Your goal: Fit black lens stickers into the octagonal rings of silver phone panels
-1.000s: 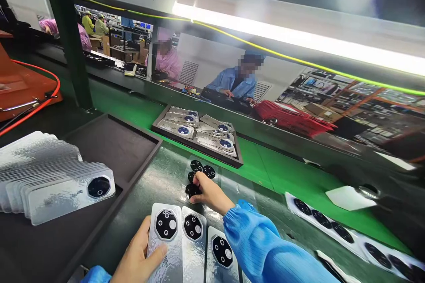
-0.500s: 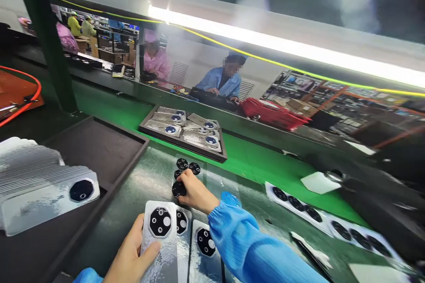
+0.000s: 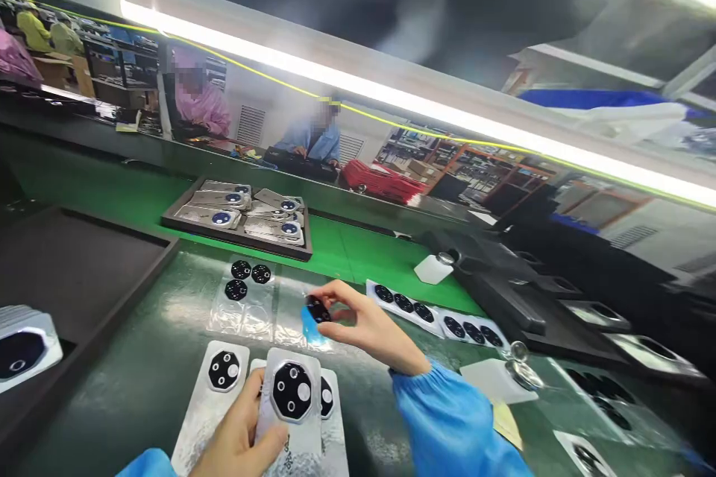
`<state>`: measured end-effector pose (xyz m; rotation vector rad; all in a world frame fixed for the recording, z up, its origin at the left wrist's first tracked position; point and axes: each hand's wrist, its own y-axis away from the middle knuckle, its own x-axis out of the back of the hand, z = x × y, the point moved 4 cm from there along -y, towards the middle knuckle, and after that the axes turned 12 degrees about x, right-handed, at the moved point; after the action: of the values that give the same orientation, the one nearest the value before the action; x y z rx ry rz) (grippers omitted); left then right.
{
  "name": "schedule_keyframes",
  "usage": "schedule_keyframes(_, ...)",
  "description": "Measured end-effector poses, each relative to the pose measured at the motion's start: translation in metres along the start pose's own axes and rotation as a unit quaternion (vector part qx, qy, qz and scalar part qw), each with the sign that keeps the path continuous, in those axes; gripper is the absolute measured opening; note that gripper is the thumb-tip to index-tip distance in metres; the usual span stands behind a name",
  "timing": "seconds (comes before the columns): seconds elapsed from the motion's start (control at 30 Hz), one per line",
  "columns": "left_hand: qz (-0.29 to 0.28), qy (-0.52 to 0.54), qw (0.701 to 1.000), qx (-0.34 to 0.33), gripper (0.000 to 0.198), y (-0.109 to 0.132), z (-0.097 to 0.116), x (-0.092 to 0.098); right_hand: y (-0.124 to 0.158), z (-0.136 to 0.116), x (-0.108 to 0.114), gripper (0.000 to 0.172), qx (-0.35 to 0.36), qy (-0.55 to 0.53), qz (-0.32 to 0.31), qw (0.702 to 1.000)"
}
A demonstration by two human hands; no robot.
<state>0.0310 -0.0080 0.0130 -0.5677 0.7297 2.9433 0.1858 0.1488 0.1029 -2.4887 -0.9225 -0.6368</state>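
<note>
My left hand [image 3: 238, 428] grips a silver phone back cover [image 3: 305, 436] with a black octagonal camera plate at its top. Similar covers [image 3: 193, 421] lie on the bench below and beside it. Between the thumb and fingers of my right hand [image 3: 366, 324] is a black camera lens cover [image 3: 318, 307], held above the bench. Just under it shows a blue patch [image 3: 315, 329]; whether it touches the lens cover I cannot tell. To the left, a clear film sheet [image 3: 249, 322] carries three black lens covers [image 3: 240, 269].
A dark tray [image 3: 235, 242] of phone covers stands on the green strip. White strips [image 3: 439, 320] with black lens covers lie at right, near white bottles [image 3: 433, 270]. At far left, a large dark tray [image 3: 89, 253] holds stacked covers [image 3: 27, 350]. Other people sit beyond the bench.
My right hand has lifted a lens cover from the film sheet and carried it right. The view has swung to the right. My left hand still holds the phone back cover.
</note>
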Motion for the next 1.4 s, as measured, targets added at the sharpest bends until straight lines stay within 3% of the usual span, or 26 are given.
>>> schedule_keyframes(0.1,-0.027,-0.018,0.999,-0.016,0.054,-0.022,0.009,-0.031,0.044,0.023,0.034,0.038,-0.016,-0.062,0.090,0.994)
schedule_keyframes(0.2,-0.038,0.005,0.999,-0.006,0.053,-0.041,0.017,-0.051,0.079,0.051,0.046,0.044,-0.038,-0.110,0.167,0.979)
schedule_keyframes(0.37,-0.028,0.029,0.999,0.013,0.050,-0.061,0.016,-0.062,0.104,0.088,0.031,0.047,-0.070,-0.189,0.250,0.947)
schedule_keyframes(0.53,-0.029,0.051,0.997,0.045,0.051,-0.076,0.014,-0.060,0.111,0.122,0.008,0.047,-0.135,-0.292,0.325,0.889)
schedule_keyframes(0.7,-0.020,0.071,0.995,0.069,0.045,-0.082,0.018,-0.056,0.118,0.135,0.000,0.048,-0.148,-0.290,0.393,0.860)
schedule_keyframes(0.93,-0.029,0.092,0.994,0.051,0.042,-0.084,0.023,-0.056,0.123,0.138,-0.003,0.054,-0.155,-0.266,0.398,0.864)
schedule_keyframes(1.4,0.003,0.052,0.997,0.056,0.039,-0.083,0.021,-0.052,0.123,0.143,0.001,0.054,-0.170,-0.257,0.334,0.891)
